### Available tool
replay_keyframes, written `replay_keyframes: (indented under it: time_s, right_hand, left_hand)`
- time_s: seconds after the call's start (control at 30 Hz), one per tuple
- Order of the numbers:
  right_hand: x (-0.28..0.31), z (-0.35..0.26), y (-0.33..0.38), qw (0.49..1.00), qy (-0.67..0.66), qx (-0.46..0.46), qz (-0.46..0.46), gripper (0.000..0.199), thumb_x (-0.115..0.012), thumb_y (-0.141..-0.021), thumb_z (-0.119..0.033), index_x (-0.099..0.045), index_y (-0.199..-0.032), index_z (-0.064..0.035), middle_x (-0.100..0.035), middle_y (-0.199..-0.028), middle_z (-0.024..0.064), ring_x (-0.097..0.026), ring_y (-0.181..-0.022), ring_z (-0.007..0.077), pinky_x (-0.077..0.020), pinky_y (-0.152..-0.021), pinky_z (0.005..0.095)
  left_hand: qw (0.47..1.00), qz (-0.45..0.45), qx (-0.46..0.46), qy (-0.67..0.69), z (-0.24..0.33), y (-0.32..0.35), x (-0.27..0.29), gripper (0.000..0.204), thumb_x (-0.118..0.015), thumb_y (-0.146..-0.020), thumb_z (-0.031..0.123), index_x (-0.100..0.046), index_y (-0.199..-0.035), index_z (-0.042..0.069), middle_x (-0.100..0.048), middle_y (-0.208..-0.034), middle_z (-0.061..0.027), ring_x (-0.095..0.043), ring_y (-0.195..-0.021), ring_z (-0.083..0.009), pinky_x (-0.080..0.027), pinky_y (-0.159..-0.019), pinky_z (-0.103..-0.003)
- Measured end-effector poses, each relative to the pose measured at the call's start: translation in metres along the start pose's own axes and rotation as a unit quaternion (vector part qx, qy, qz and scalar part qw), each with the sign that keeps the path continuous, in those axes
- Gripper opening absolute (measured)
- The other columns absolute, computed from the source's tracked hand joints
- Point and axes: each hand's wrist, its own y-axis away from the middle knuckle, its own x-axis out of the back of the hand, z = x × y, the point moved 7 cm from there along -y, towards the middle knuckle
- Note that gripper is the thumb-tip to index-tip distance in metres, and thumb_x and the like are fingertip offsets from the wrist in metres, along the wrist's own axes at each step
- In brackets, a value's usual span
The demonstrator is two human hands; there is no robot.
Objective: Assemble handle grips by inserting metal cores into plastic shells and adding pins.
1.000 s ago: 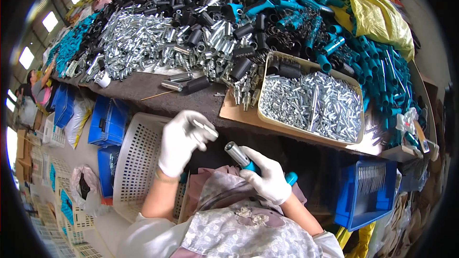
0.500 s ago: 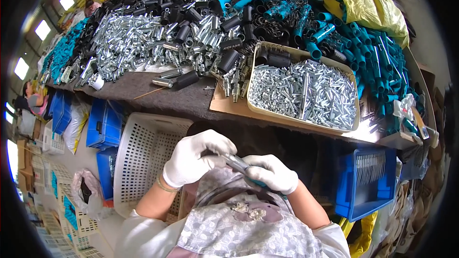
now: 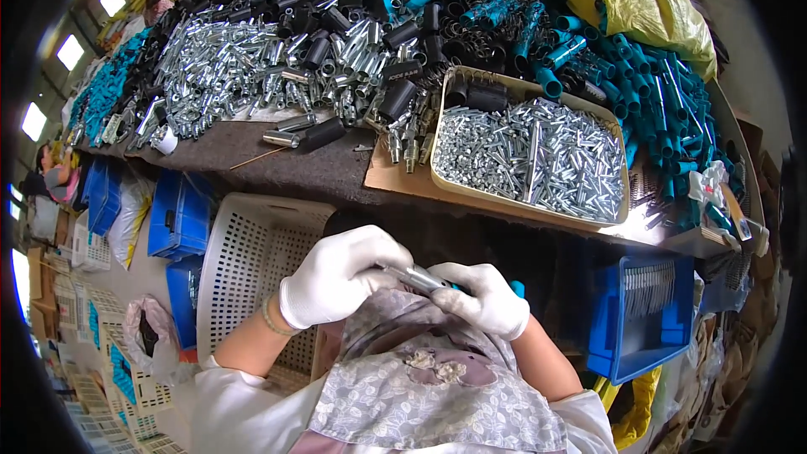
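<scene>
Above my lap, both white-gloved hands hold one piece between them, a silver metal tube (image 3: 426, 280) with a teal handle (image 3: 517, 288). My left hand (image 3: 343, 277) is closed, its thumb and fingers pinching the tube's left end; whatever small part is at the fingertips is too covered to make out. My right hand (image 3: 486, 301) wraps round the teal part, with the thumb lying along the near side. The handle's end sticks out past the right fingers, while its middle is hidden in the glove.
On the bench ahead, a cream tray (image 3: 624, 170) holds small metal pins and fittings. Behind it lie heaps of silver tubes (image 3: 223, 63), black sleeves (image 3: 400, 99) and teal handles (image 3: 664, 109). A white perforated basket (image 3: 220, 286) stands at left, a blue crate (image 3: 618, 361) at right.
My right hand has turned and risen slightly, so the handle's end now shows beyond its fingers. The tube lies a little more level. My left hand has shifted slightly left and up.
</scene>
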Motion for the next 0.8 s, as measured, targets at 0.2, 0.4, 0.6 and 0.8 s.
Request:
replay_keyframes:
  time_s: [0.2,0.4,0.6,0.8]
  right_hand:
    - [0.002,0.001,0.001,0.999,0.047,-0.008,0.008,0.041,-0.064,-0.093,-0.039,-0.067,-0.117,-0.0065,-0.068,-0.088,0.0216,-0.068,-0.082,0.0386,-0.0532,-0.074,0.0409]
    - [0.004,0.0,0.001,0.998,0.059,-0.015,0.006,0.04,-0.064,-0.092,-0.04,-0.067,-0.117,-0.0077,-0.068,-0.088,0.0221,-0.067,-0.083,0.04,-0.0529,-0.073,0.0428]
    - [0.004,0.0,0.001,0.995,0.102,-0.011,0.02,0.041,-0.063,-0.092,-0.042,-0.067,-0.116,-0.0084,-0.068,-0.089,0.0218,-0.067,-0.083,0.0403,-0.0531,-0.074,0.043]
    - [0.007,0.0,0.004,0.991,0.128,-0.001,0.028,0.043,-0.063,-0.092,-0.044,-0.067,-0.116,-0.0092,-0.069,-0.09,0.0218,-0.067,-0.085,0.0408,-0.0533,-0.075,0.0441]
  left_hand:
    - [0.992,-0.053,0.101,-0.061,0.003,-0.004,0.011,0.043,-0.08,-0.082,0.019,-0.064,-0.118,0.002,-0.065,-0.109,-0.0119,-0.066,-0.095,-0.0236,-0.055,-0.079,-0.034]
    - [0.984,-0.022,-0.143,-0.103,0.014,0.001,-0.001,0.019,-0.069,-0.075,0.004,-0.072,-0.092,0.01,-0.067,-0.109,-0.0119,-0.064,-0.103,-0.032,-0.052,-0.087,-0.04]
    - [0.966,0.011,0.235,0.107,-0.031,0.01,-0.003,0.025,-0.074,-0.081,0.005,-0.067,-0.105,0.001,-0.065,-0.09,-0.0117,-0.066,-0.078,-0.0274,-0.054,-0.073,-0.033]
    - [0.972,0.042,-0.141,-0.182,0.019,0.002,0.001,0.026,-0.067,-0.069,-0.001,-0.072,-0.092,0.009,-0.065,-0.105,-0.0119,-0.062,-0.098,-0.034,-0.051,-0.085,-0.04]
